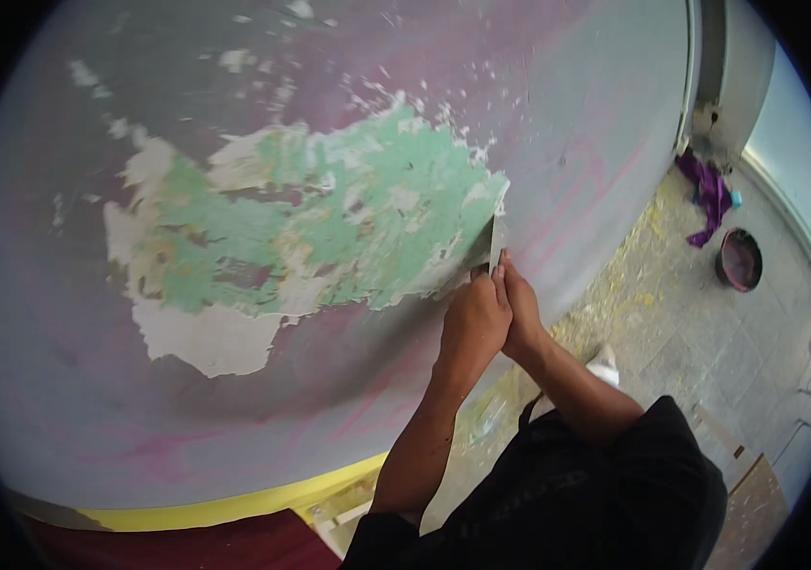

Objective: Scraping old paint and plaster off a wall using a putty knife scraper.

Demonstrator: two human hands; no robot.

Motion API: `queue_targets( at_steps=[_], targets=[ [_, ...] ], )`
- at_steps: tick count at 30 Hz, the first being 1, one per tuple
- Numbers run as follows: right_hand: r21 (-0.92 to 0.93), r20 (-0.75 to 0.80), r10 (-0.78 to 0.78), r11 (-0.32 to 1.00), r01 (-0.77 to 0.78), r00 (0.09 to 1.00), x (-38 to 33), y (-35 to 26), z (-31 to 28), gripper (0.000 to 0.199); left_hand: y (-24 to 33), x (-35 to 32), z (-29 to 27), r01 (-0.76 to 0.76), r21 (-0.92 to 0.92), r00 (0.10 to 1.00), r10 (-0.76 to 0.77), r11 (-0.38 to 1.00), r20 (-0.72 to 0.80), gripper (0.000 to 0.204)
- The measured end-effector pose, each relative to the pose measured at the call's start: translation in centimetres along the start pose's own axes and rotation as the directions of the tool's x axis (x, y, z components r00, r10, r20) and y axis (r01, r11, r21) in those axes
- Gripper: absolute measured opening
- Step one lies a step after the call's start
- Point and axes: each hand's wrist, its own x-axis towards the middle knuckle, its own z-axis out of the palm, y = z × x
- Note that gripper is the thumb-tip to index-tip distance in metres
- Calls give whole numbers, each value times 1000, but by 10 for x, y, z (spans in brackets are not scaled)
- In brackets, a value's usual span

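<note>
Both my hands grip one metal scraper [496,242] whose flat blade presses against a grey-purple painted wall [63,380]. My left hand [474,323] wraps the handle from below. My right hand [522,309] closes over it from the right, fingers beside the blade. The blade meets the right edge of a large scraped patch [329,228] where green and white under-layers show. Small chipped spots dot the paint above the patch.
A yellow band [234,508] runs along the wall's foot above a dark red strip. Paint flakes litter the tiled floor [700,332]. A dark round bucket [740,259] and a purple cloth [709,195] lie at the right near a white door frame [695,66].
</note>
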Motion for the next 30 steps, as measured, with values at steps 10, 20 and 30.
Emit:
queue_targets(
  at_steps=[10,20,30],
  targets=[
    [15,40,-24,1000,24,999,3,-1,-5,42,9,-13,0,47,63,998,-43,997,-53,55],
    [98,63,10,995,-16,998,2,-14,14,48,16,3,-5,71,37,997,-72,997,22,52],
    [79,33,-7,997,4,999,5,-8,15,44,17,-6,-6,198,-64,978,-194,978,71,56]
  ],
)
